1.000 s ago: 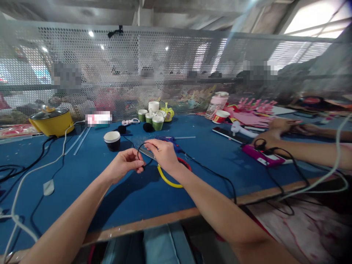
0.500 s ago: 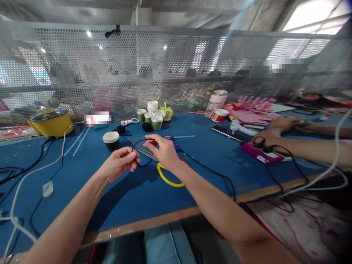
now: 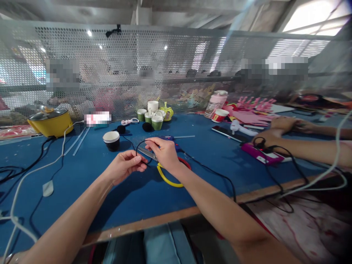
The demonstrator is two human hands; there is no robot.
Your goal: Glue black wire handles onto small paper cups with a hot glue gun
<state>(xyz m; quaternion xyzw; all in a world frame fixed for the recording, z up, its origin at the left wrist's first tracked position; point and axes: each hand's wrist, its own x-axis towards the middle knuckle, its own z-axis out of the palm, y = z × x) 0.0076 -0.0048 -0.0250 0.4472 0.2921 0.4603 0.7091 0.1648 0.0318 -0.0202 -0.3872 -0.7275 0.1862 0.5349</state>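
A thin black cord (image 3: 136, 148) curves in a small arch between my two hands, above the blue table. My left hand (image 3: 127, 167) pinches its lower end between thumb and fingers. At the upper end, my right hand (image 3: 164, 152) is closed on the same cord with its fingertips. Scissors with yellow and red handles (image 3: 168, 180) lie partly beneath my right hand, blades pointing left. Behind that hand, a blue glue gun (image 3: 168, 138) is mostly hidden. A paper cup wrapped in black (image 3: 111, 142) stands beyond my left hand.
Small green cups (image 3: 157, 123) and a black round piece (image 3: 147, 127) sit further back. At left are a yellow pot (image 3: 52, 123) and white cables (image 3: 26, 176). To the right lie a phone (image 3: 228, 134), a purple power bank (image 3: 261, 154) and a co-worker's hands (image 3: 283, 124).
My left hand has shifted slightly right, closer to my right hand, and the cord's arch has moved with it. The co-worker's hands have drawn closer together.
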